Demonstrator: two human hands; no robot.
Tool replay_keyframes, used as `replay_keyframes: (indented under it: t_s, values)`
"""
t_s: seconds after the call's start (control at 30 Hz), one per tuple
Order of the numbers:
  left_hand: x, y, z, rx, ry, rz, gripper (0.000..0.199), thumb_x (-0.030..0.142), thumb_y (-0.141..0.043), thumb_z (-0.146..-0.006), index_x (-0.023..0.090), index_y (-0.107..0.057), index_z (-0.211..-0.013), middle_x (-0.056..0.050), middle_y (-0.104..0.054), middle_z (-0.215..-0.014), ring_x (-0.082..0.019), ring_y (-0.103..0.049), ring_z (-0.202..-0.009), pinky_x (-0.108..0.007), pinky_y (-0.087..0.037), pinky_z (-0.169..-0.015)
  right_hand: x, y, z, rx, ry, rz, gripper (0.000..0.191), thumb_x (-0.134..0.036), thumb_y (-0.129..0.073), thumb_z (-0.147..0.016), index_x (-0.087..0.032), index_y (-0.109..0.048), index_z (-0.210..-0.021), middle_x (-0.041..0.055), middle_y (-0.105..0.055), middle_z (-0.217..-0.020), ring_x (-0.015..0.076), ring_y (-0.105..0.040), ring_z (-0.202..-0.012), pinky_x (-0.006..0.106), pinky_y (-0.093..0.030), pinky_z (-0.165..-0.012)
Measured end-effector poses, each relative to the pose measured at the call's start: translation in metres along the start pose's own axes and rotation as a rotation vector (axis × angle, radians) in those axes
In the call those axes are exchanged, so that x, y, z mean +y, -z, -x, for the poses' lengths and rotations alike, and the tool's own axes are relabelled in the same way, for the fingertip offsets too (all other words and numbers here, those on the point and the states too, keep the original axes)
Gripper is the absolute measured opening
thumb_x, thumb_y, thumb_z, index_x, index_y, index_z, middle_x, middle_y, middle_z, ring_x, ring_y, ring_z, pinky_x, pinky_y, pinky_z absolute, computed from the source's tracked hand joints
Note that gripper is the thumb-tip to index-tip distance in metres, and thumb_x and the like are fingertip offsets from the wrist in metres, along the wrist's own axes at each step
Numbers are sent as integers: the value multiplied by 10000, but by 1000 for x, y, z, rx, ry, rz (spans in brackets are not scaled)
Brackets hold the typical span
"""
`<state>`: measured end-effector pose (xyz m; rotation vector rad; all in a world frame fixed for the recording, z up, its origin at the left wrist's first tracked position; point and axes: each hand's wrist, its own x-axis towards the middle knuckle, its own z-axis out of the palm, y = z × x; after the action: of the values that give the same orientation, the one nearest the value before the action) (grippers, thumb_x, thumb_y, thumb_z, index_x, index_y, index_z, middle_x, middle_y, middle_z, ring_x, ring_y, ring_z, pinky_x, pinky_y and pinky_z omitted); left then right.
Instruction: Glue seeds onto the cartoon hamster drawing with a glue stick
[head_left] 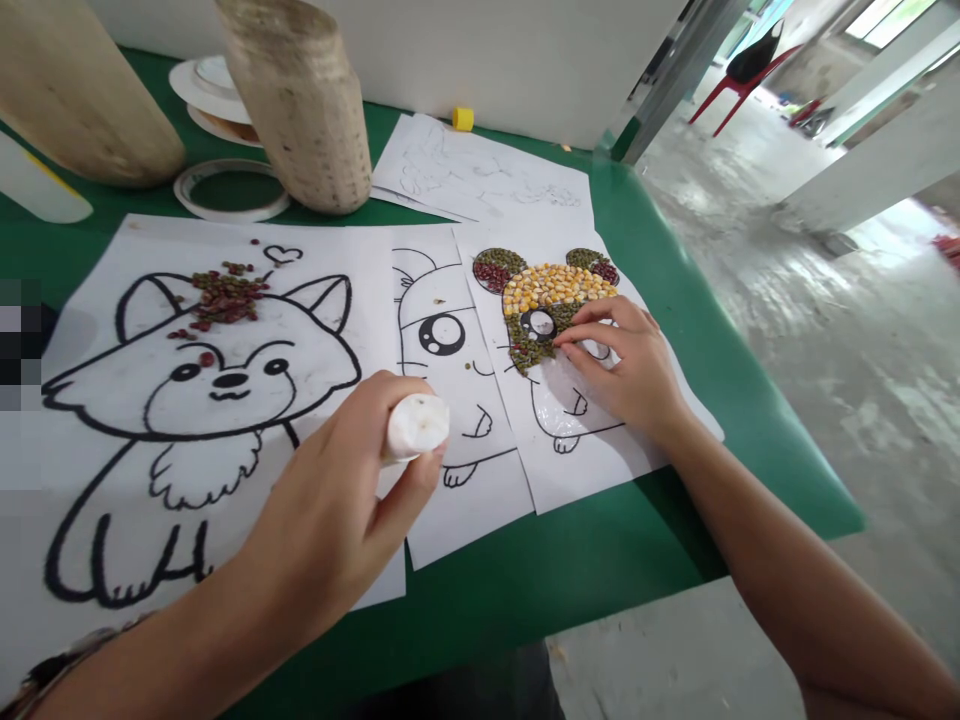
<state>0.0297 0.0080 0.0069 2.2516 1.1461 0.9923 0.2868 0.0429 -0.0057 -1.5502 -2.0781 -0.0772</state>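
Where bare, green tabletop point(739, 350) — grey floor point(731, 215).

Looking fairly bright now, washing evenly over the white paper sheets with black line drawings point(427, 520). Glaring nearly white at the bright window point(892, 20), top right, and streaking pale across the glossy grey floor point(705, 230). Glinting on the shiny clear patch point(553, 412) right of centre. Darkening on the smooth green tabletop point(750, 430) beneath the right-hand sheet. Softening around the distant red chair point(739, 88); leaning and stretching towards the edges; breaking into blocky pixels far left.
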Motion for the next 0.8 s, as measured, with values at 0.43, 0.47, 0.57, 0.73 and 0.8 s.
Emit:
replay_keyframes:
  t_s: [0.43,0.47,0.57,0.73,0.8]
  values:
    - [1,2,1,-20,-7,-58,58,139,-420,-814,190,-400,-835,36,-509,-691,-65,-481,-529,-132,-399,-470,-2,3,1,19,-5,48,68,-198,-584,-742,-232,-629,-702,13,-577,-846,185,-570,-875,405,-354,-862]
    - [1,2,1,-21,-9,-58,59,140,-420,-814,189,-399,-839,35,-512,-694,-65,-483,-529,-132,-402,-472,-2,3,1,13,-4,55,71,-202,-581,-745,-235,-628,-703,11,-578,-847,184,-570,-877,406,-349,-868]
    - [1,1,0,-27,-8,-50,65,134,-419,-813,188,-399,-843,35,-514,-695,-64,-492,-535,-126,-405,-473,-1,2,1,6,2,72,83,-204,-571,-755,-242,-631,-713,6,-580,-845,182,-569,-883,403,-346,-871]
    - [1,1,-1,-24,-10,-46,62,138,-417,-813,190,-402,-843,36,-517,-692,-65,-486,-518,-134,-401,-459,-2,2,1,10,6,79,104,-167,-568,-758,-239,-643,-750,15,-581,-846,182,-570,-889,389,-355,-862]
    - [1,1,-1,-18,-17,-44,54,143,-416,-815,189,-402,-840,34,-515,-690,-67,-491,-526,-137,-408,-473,-3,2,1,10,-2,79,102,-162,-575,-753,-237,-644,-765,20,-581,-854,186,-570,-894,393,-349,-867]
